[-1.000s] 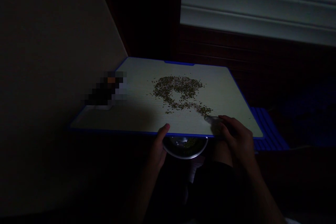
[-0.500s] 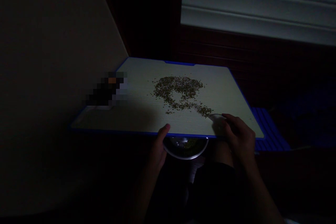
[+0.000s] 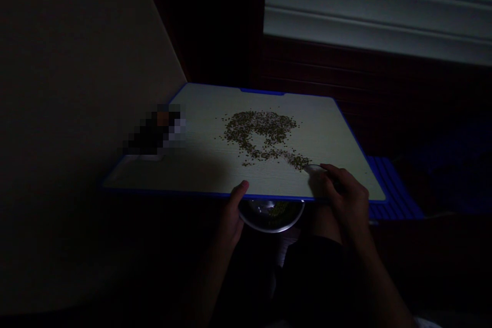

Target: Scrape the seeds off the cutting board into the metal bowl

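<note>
Working in near darkness over a pale board edged in blue, facing, from the board's centre, a dim plain wall at 10 o'clock, dark wood at 12 and a light slatted panel at 1. Showing a pixelated patch at the board's 9 o'clock edge, impossible to make out, and a blue striped surface beyond the rim between 3 and 4. Displaying small greenish-brown grains mid-board, in a loose ring around a bare spot, with a trail toward 4 o'clock. Revealing a metal bowl partly under the near edge at 6 o'clock, with more greenish grains inside.

Reaching in with the left forearm from 7 o'clock and the right forearm from between 4 and 5. Resting the left hand's thumb on the near edge at 6 o'clock, hiding most fingers beside the bowl; cannot tell whether gripping board or bowl. Pinching a thin, light tool between thumb and fingers of the right hand near 4 o'clock, pointing the tip toward 9, close by the trail's end.
</note>
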Action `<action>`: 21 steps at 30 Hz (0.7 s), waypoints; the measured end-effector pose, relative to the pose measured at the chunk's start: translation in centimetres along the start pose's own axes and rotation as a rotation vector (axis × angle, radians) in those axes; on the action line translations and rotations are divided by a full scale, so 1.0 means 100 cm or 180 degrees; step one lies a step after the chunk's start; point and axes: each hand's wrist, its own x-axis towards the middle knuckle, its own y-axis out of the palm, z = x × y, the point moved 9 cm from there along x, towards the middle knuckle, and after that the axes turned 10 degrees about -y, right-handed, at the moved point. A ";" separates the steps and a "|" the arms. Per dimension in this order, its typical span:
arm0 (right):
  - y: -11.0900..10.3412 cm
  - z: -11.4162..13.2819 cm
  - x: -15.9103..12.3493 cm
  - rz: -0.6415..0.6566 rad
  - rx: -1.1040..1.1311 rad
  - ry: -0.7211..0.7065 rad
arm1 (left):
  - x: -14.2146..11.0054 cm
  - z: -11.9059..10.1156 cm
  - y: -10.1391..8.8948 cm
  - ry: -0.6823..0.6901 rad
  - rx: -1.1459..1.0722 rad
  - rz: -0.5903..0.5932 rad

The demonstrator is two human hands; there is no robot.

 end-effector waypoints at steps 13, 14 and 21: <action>0.002 0.000 0.000 0.0094 0.0127 -0.0034 | 0.001 0.001 -0.003 -0.0038 0.0066 -0.0082; 0.003 0.000 0.001 0.0099 0.0130 -0.0036 | 0.001 0.001 -0.003 -0.0042 0.0045 -0.0098; 0.009 -0.001 0.005 0.0206 0.0291 -0.0102 | 0.001 0.001 -0.003 0.0000 -0.0001 -0.0107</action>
